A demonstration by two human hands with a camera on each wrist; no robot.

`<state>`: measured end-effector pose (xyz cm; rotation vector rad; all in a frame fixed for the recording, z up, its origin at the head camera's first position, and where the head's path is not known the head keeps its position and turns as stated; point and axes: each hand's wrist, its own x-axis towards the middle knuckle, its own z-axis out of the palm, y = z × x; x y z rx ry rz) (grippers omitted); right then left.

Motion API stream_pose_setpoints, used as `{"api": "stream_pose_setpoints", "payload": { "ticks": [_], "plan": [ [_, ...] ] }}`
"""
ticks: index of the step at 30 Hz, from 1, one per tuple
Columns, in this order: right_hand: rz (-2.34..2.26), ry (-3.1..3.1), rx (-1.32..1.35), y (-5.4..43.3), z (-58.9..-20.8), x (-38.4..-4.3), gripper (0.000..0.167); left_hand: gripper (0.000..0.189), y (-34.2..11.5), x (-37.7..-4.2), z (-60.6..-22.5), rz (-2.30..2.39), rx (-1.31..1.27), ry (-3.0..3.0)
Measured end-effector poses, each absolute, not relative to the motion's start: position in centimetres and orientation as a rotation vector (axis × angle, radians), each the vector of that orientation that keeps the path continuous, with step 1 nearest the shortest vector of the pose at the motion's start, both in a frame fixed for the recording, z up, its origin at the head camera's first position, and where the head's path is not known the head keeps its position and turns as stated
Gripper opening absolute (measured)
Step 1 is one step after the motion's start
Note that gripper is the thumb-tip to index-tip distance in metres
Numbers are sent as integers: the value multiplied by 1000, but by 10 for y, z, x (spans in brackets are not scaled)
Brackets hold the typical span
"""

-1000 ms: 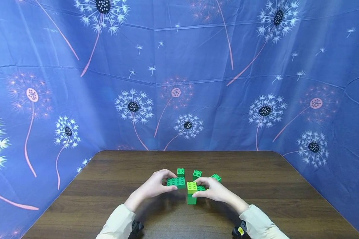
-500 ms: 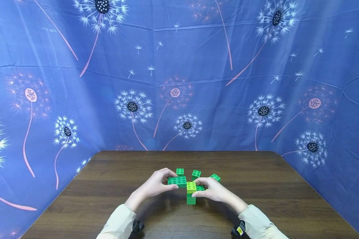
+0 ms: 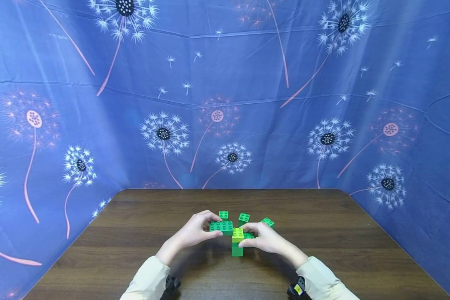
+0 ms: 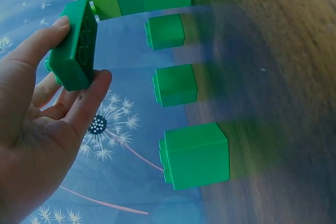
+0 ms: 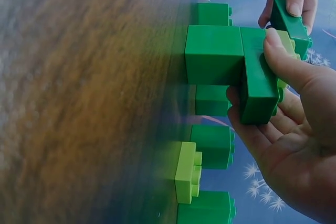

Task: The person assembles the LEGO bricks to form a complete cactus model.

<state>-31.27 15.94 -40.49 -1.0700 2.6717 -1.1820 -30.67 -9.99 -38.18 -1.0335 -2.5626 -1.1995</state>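
Note:
In the head view my left hand (image 3: 196, 230) pinches a long dark green building brick (image 3: 222, 227), studs up, between thumb and fingers. Its right end comes right up to a lime brick (image 3: 238, 233), the top of a small stack. Below the lime one sits another dark green long brick (image 5: 258, 85), reaching out to the right, and a bright green brick (image 5: 214, 53) forms the base. My right hand (image 3: 265, 238) grips this stack at the dark green brick, thumb on the near side. From the left wrist, the held brick (image 4: 79, 45) shows its hollow underside.
Behind the stack, separate bright green bricks stand on the brown wooden table (image 3: 165, 204): one at left (image 3: 223, 214), one in the middle (image 3: 243, 218), one at right (image 3: 268, 222). A low lime brick (image 5: 185, 174) lies near them. A blue dandelion-print cloth (image 3: 270, 104) hangs behind.
My left hand has brought the long dark green brick a little to the right, closer to the lime brick. The right hand keeps its hold on the stack. The head view has shifted slightly.

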Motion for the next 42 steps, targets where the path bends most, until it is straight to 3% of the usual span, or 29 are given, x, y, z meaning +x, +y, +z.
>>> {"api": "stream_pose_setpoints", "payload": {
  "ticks": [31, 42],
  "plan": [
    [-1201, 2666, -1099, 154, -406, -313, 39, 32, -90, -310, -382, -1243, -1070, -2523],
    [-1148, 2665, -1119, 156, -409, -313, 52, 31, -89, -310, -380, -1237, -1085, -2521]
  ]
}}
